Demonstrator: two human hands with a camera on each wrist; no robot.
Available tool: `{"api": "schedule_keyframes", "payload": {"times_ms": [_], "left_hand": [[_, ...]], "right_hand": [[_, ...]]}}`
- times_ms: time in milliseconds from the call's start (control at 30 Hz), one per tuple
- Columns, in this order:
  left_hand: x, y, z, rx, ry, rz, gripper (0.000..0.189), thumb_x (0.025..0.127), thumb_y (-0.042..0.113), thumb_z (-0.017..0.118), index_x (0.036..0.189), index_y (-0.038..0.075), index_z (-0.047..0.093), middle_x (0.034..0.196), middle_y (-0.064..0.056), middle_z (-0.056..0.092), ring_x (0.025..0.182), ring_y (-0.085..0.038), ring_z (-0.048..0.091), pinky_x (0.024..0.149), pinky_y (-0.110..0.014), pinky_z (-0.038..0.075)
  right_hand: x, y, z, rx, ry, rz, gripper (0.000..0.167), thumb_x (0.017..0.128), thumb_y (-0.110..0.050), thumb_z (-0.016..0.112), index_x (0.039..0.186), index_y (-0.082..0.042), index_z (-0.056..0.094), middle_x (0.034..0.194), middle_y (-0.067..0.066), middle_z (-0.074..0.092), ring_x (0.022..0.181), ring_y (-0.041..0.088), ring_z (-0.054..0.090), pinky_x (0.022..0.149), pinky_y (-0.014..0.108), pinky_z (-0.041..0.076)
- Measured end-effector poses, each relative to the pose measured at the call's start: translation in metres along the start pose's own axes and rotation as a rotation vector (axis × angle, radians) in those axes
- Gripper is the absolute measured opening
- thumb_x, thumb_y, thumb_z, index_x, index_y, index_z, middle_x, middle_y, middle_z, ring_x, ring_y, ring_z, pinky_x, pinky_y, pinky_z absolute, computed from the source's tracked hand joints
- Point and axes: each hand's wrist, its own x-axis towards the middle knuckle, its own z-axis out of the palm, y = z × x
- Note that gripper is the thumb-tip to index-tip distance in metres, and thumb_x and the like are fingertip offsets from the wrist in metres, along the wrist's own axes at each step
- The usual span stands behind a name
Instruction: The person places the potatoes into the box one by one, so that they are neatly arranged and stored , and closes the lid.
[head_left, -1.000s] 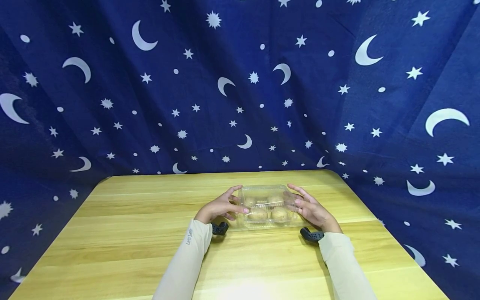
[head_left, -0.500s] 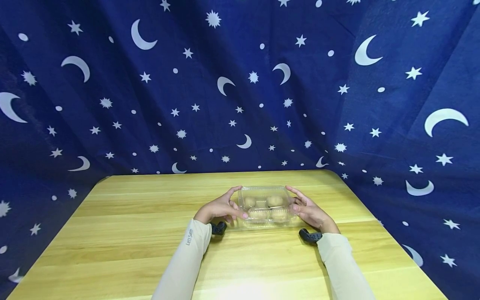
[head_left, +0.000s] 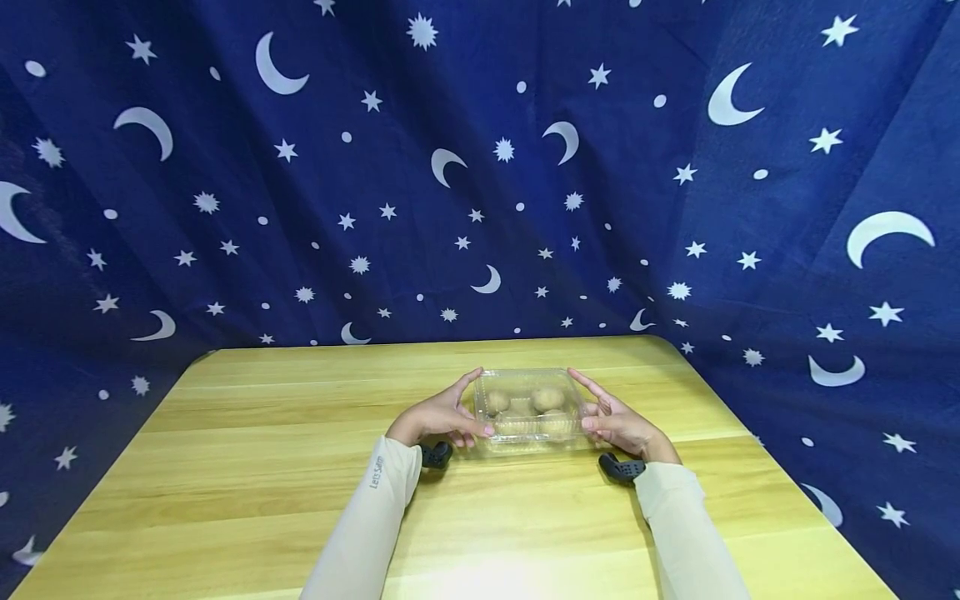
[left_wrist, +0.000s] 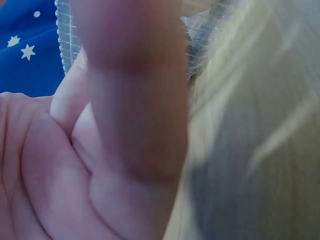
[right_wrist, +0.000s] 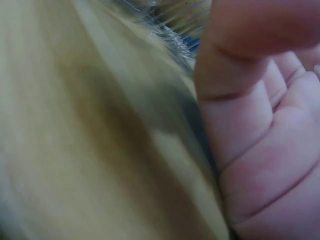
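A clear plastic clamshell box (head_left: 525, 379) sits on the wooden table with several round tan items (head_left: 548, 399) inside, their kind not certain. Its lid lies over them. My left hand (head_left: 442, 417) grips the box's left side, thumb at the front corner and index finger at the back corner. On the right side my right hand (head_left: 621, 425) holds it likewise, thumb near the front corner. The left wrist view shows a large blurred thumb (left_wrist: 135, 100) before the box's ridged edge (left_wrist: 67, 37). In the right wrist view, a thumb (right_wrist: 235, 80) hides much of the box.
The wooden table (head_left: 247, 467) runs out around the box on all sides. A dark blue curtain (head_left: 390, 150) with moons and stars hangs behind and along both sides. Each wrist carries a black strap mount (head_left: 621, 468) close to the table.
The lid's front edge has come down and forward over the front round items. My right thumb has slid towards the front corner, and the right index finger has shifted slightly left.
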Motion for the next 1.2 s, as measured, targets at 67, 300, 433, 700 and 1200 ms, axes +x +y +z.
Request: {"api": "schedule_keyframes", "payload": {"times_ms": [67,300,433,700,1200], "left_hand": [[0.0003,0.0001,0.0002,-0.022,-0.011,0.004,0.117,0.097,0.008,0.079,0.175,0.023,-0.007,0.080,-0.005,0.075,0.064,-0.013,0.066,0.060,-0.024,0.057],[0.0004,-0.0012,0.0008,-0.066,-0.034,0.014,0.114,0.100,0.001,0.075,0.174,0.023,-0.010,0.081,-0.004,0.075,0.064,-0.011,0.066,0.060,-0.022,0.058],[0.0005,-0.0011,0.0014,-0.076,-0.039,0.021,0.113,0.100,-0.002,0.073,0.174,0.022,-0.010,0.081,-0.003,0.076,0.065,-0.011,0.067,0.062,-0.022,0.058],[0.0017,-0.0025,0.0016,-0.087,-0.043,0.033,0.115,0.099,-0.005,0.072,0.174,0.020,-0.011,0.081,-0.004,0.076,0.065,-0.011,0.067,0.064,-0.023,0.059],[0.0037,-0.0060,0.0005,-0.069,-0.039,0.027,0.116,0.098,-0.003,0.074,0.174,0.022,-0.009,0.081,-0.005,0.075,0.067,-0.013,0.069,0.069,-0.026,0.061]], "right_hand": [[0.0003,0.0005,-0.0005,0.000,-0.021,-0.019,0.093,0.104,0.003,0.062,0.175,-0.035,0.016,0.087,-0.006,0.064,0.065,0.002,0.058,0.057,0.016,0.050],[0.0005,0.0013,-0.0003,0.014,-0.061,-0.029,0.098,0.104,0.009,0.057,0.176,-0.031,0.005,0.080,-0.006,0.071,0.066,0.002,0.066,0.060,0.015,0.053],[-0.0001,0.0003,0.0010,0.030,-0.068,-0.005,0.100,0.104,0.009,0.056,0.176,-0.030,-0.002,0.082,-0.003,0.075,0.070,0.005,0.072,0.062,0.017,0.057],[-0.0004,0.0011,0.0002,0.006,-0.035,-0.013,0.100,0.102,0.010,0.059,0.176,-0.030,0.005,0.077,-0.004,0.073,0.063,0.002,0.066,0.059,0.016,0.056],[0.0005,0.0010,0.0029,0.018,-0.052,-0.040,0.103,0.100,0.011,0.061,0.176,-0.024,0.002,0.077,-0.005,0.074,0.060,0.002,0.062,0.057,0.015,0.052]]}}
